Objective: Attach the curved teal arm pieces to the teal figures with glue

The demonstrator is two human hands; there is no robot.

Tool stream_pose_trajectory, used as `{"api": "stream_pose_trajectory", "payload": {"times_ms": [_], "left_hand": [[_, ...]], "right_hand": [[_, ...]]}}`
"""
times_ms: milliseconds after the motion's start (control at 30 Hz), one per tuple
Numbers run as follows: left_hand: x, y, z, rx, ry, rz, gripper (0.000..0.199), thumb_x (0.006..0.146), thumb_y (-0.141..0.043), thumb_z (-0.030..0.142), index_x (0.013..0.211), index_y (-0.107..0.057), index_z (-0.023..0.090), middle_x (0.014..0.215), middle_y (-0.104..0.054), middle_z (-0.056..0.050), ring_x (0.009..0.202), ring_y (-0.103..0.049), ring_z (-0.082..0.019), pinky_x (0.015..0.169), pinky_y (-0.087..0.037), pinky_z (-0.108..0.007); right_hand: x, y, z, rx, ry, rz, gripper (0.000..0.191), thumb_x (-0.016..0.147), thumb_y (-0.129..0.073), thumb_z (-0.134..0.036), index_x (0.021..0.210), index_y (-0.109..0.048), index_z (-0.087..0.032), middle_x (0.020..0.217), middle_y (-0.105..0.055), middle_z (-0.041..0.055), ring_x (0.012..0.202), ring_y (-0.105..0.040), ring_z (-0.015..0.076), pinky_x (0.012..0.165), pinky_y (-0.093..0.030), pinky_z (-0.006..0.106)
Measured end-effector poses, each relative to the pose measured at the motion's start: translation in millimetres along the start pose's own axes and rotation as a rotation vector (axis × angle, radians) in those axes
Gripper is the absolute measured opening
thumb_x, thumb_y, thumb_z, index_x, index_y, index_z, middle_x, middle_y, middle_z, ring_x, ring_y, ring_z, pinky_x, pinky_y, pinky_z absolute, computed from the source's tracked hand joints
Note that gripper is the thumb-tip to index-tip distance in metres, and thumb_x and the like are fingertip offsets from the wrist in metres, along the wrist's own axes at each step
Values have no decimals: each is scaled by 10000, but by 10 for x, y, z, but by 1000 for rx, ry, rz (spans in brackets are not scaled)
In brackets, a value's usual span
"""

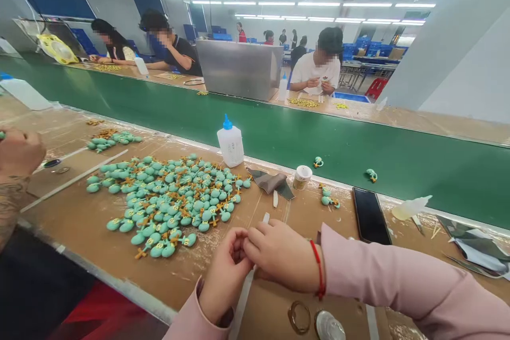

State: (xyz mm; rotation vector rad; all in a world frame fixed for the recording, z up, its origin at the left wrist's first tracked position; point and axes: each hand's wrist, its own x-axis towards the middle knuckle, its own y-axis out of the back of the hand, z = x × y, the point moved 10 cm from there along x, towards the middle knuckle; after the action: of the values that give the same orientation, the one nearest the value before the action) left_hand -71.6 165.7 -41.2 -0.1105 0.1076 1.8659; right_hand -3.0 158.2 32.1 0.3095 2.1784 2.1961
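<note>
My left hand [227, 265] and my right hand [279, 255] meet above the near part of the table, fingers curled and pressed together. Whatever they hold between them, if anything, is hidden by the fingers. To the left of my hands lies a large heap of small mint-green figures [171, 196] with yellow eyes and orange parts. A white strip [245, 297] runs along the brown tabletop beneath my hands. Near my right forearm lies a black phone [371, 215].
A glue-like bottle with a blue cap [231, 146], a small white pot [303, 176] and a grey cloth [273, 183] stand or lie ahead. A green conveyor belt [271, 130] carries two figures. At left is another person's hand [19, 151]; several people sit across.
</note>
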Motion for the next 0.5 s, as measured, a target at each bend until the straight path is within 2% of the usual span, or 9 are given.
{"api": "stream_pose_trajectory", "payload": {"times_ms": [33, 100, 233, 300, 367, 400, 433, 500], "left_hand": [[-7, 12, -29, -28, 3, 34, 266, 658, -695, 140, 892, -586, 204, 774, -686, 3, 723, -652, -176, 653, -513, -262], [-15, 53, -112, -108, 20, 95, 312, 659, -718, 151, 914, -550, 218, 740, -680, 21, 663, -640, -161, 578, -495, -238], [51, 111, -208, -276, 57, 109, 378, 635, -810, 237, 894, -536, 216, 724, -692, 10, 649, -649, -162, 563, -499, -236], [92, 194, -214, -306, 71, 129, 418, 629, -834, 320, 918, -552, 213, 771, -719, -19, 640, -649, -163, 546, -497, -239], [101, 324, -211, -298, 75, 178, 463, 626, -836, 406, 952, -569, 214, 832, -741, -50, 620, -638, -161, 493, -470, -229], [90, 389, -212, -282, 76, 199, 477, 620, -834, 441, 954, -581, 214, 848, -747, -61, 611, -632, -163, 469, -455, -227], [70, 452, -214, -264, 73, 217, 483, 609, -834, 471, 942, -597, 213, 847, -750, -67, 604, -628, -166, 455, -446, -228], [5, 588, -218, -222, 55, 263, 471, 592, -828, 524, 888, -636, 212, 811, -748, -68, 623, -637, -186, 463, -458, -240]], "right_hand": [[25, -67, 7, -10, -42, -4, 243, 903, -610, -348, 1017, -589, -135, 973, -631, 95, 841, -576, 231, 684, -483, 362], [62, -158, 71, 25, -120, 5, 174, 906, -586, -274, 1021, -589, -143, 961, -635, 91, 847, -579, 230, 690, -482, 351], [142, -188, 243, 252, -232, 57, 249, 799, -698, -280, 1018, -621, -191, 1000, -646, 52, 870, -598, 207, 701, -491, 306], [212, -104, 459, 310, -263, 76, 227, 764, -736, -285, 962, -656, -208, 960, -652, 19, 825, -606, 175, 686, -495, 277], [273, 66, 884, 303, -294, 103, 231, 754, -764, -317, 939, -682, -205, 968, -656, 10, 850, -616, 161, 722, -509, 267], [278, 177, 1198, 289, -331, 133, 277, 754, -777, -329, 982, -683, -202, 1048, -652, 23, 941, -613, 172, 807, -513, 284], [256, 281, 1568, 265, -391, 164, 290, 791, -753, -312, 1049, -672, -209, 1140, -632, 37, 1020, -601, 176, 886, -503, 308], [133, 390, 2369, 200, -556, 193, 278, 864, -686, -288, 1117, -641, -181, 1242, -588, 83, 1082, -591, 200, 946, -493, 374]]}}
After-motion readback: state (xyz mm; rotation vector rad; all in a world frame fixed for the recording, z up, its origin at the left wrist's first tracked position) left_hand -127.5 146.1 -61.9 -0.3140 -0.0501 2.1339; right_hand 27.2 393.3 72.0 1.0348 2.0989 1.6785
